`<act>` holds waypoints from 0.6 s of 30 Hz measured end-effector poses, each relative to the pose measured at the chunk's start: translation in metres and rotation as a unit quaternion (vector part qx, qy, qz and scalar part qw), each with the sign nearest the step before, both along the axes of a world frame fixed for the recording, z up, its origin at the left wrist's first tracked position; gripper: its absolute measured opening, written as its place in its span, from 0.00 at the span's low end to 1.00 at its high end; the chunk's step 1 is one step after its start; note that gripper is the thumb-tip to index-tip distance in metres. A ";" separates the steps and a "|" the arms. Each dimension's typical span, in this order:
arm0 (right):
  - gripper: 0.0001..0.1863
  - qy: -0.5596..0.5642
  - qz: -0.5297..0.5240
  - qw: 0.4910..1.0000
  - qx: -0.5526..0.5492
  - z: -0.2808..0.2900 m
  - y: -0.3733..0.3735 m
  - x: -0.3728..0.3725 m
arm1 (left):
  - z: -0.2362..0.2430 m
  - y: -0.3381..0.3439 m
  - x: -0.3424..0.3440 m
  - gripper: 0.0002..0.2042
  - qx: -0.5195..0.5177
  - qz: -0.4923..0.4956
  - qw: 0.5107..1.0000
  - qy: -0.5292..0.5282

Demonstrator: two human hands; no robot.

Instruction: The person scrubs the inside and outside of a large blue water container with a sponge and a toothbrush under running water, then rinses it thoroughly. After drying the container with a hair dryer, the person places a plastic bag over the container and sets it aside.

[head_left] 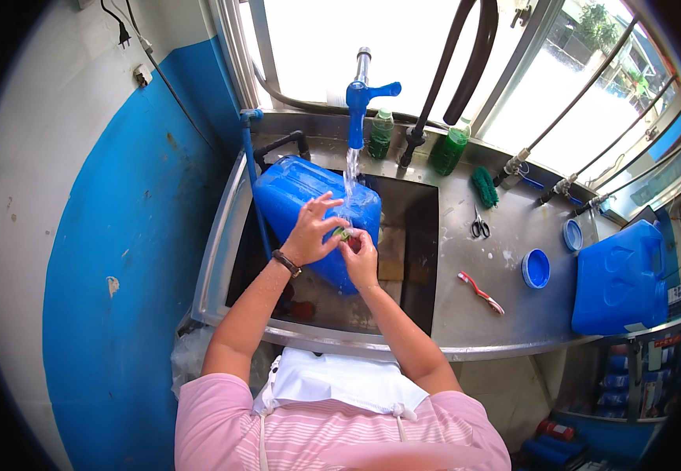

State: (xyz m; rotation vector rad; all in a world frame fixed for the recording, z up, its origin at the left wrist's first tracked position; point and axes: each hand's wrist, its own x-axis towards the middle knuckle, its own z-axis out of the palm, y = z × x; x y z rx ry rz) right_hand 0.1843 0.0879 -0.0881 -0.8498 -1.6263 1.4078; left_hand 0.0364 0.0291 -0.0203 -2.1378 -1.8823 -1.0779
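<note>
Under the running blue tap [358, 98], my two hands meet over a large blue jug [309, 192] that lies tilted in the sink. My left hand [309, 234], with a dark band at the wrist, has its thumb and a finger at a small green and whitish thing [343, 234]; its other fingers are raised. My right hand [361, 259] pinches the same small thing from the other side. Its kind is too small to make out. Water from the tap falls just behind the fingertips and onto the jug.
On the steel counter [466, 290] to the right lie a red-and-white toothbrush [481, 293], scissors [479, 228], a green scrub brush [484, 187] and a round blue cap [536, 268]. Another blue jug [621, 279] stands far right. Green-liquid bottles [450, 151] stand behind the sink.
</note>
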 end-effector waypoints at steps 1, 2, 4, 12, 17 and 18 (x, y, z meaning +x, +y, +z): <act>0.14 -0.005 0.004 1.000 0.005 -0.002 0.001 0.002 | -0.003 0.000 0.006 0.11 -0.011 -0.006 1.000 -0.001; 0.14 -0.002 0.011 1.000 0.008 -0.001 0.004 0.004 | -0.007 0.001 0.009 0.11 -0.020 -0.009 1.000 -0.002; 0.14 -0.028 0.051 0.998 0.012 0.013 0.010 0.012 | -0.017 0.004 0.008 0.10 -0.021 -0.017 1.000 0.000; 0.21 -0.475 0.293 0.728 0.397 0.235 0.012 0.006 | -0.052 0.008 0.041 0.05 -0.038 -0.095 0.986 0.131; 0.19 -0.186 0.313 0.798 0.481 0.358 -0.015 -0.112 | -0.072 0.007 0.057 0.05 0.013 -0.088 0.989 0.115; 0.20 -0.186 0.300 0.802 0.481 0.374 -0.017 -0.146 | -0.075 0.007 0.056 0.05 -0.001 -0.095 0.989 0.110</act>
